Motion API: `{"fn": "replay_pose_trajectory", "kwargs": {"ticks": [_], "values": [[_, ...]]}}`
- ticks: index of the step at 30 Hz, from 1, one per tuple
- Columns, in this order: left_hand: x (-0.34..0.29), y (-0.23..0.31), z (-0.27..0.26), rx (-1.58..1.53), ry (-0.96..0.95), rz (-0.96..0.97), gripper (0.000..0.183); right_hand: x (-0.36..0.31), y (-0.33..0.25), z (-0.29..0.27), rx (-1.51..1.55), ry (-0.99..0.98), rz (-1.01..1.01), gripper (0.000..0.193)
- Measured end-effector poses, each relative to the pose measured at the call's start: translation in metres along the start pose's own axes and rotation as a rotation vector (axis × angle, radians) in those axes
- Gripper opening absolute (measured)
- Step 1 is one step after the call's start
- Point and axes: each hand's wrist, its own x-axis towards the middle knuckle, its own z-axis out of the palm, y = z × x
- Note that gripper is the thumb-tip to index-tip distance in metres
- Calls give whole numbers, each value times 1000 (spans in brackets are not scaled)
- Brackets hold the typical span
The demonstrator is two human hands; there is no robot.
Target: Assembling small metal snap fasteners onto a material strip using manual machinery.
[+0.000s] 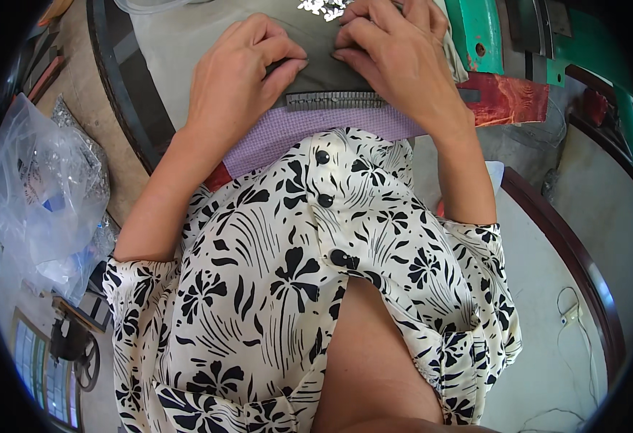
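The dark olive-grey cloth (309, 32) lies between and beneath both hands, spread on the work surface. The left hand (237, 68) has thumb and forefinger drawn close together just above it, at its left part; whether they pinch something small, I cannot tell. The right hand (406, 61) bends over its right part, fingers curled and thumb pointing inward; whether it grips the fabric is also unclear. Just below, nearer the body, lies a dark grey ridged strip (338, 99), its right end close to the right wrist, then a purple checked cloth (280, 141). Beyond the hands sits a cluster of small white pieces (321, 8), cut off by the upper edge, their exact kind hard to make out. Green painted metal (475, 36) stands right of the right hand; its full form is cropped.
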Motion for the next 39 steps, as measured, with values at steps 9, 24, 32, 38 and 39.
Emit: {"fn": "replay_pose_trajectory", "kwargs": {"ticks": [9,24,32,38,39], "values": [[1,3,4,-15,8,-38,11,-61,-8,29,-116,284,-23,15],[-14,20,-6,-190,60,-121,10,-40,22,19,-201,296,-44,16],[-15,31,14,-232,23,-8,10,-5,1,4,-103,92,41,12],[-15,33,25,-106,-29,95,10,-3,35,51,-69,582,-348,12],[-15,33,25,-107,-29,77,11,-7,29,42,-69,582,-346,12]]}}
